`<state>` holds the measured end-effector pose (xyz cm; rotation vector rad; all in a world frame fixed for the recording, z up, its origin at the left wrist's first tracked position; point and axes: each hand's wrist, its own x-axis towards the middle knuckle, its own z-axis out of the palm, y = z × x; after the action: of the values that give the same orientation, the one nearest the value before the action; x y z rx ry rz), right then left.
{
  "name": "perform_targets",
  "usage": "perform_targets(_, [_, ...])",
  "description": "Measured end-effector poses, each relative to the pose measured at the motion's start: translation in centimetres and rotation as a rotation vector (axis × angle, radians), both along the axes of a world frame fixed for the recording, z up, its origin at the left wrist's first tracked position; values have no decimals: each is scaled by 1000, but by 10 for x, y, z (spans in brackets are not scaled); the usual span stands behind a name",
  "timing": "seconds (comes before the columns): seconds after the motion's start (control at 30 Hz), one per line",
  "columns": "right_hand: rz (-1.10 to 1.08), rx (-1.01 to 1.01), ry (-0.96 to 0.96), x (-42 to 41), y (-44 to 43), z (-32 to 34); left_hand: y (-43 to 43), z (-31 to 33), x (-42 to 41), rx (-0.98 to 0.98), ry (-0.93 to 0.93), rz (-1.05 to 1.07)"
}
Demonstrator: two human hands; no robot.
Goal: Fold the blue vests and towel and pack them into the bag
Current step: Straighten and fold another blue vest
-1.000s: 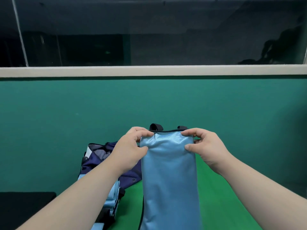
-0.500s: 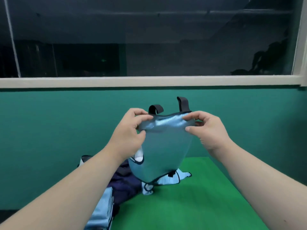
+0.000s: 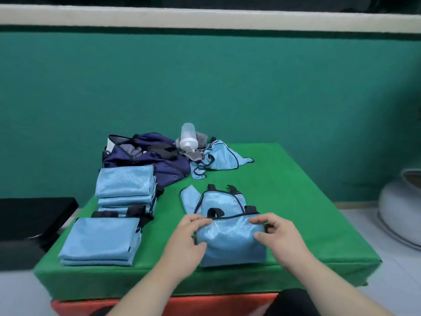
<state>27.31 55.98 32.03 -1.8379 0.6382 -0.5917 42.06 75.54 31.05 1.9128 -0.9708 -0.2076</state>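
On one green table (image 3: 296, 201), left hand (image 3: 184, 238) and right hand (image 3: 280, 238) fingers pinch one vest (image 3: 230, 240) beside two folded stacks (image 3: 125, 185) (image 3: 100, 240).

The vest (image 3: 230, 238) nearest you is a light, shiny blue with a fine mesh sheen, edged in dark navy piping and fitted with black straps (image 3: 213, 212). The two stacks (image 3: 100, 240) and the loose vest (image 3: 222, 159) show the same light blue, the loose one with the same dark edging. The bag (image 3: 155, 165) is deep navy with grey inside, the towel (image 3: 202, 137) grey, and the bottle (image 3: 188, 136) cloudy white with a white cap. Your table (image 3: 307, 201) is bright green over a red-orange base, and the wall (image 3: 227, 87) is teal under a cream sill (image 3: 205, 18).
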Motion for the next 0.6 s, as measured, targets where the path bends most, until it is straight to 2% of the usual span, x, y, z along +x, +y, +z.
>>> perform_targets(0.17, [-52,-47,103,14,-4,-25,-9,-26,-3,-5,50,74])
perform_targets(0.47, [16,-333,396,35,-7,-57,-22,-59,18,199,-34,25])
perform_targets(0.6, [-3,-374,415,35,-7,-60,-23,-66,26,173,0,9])
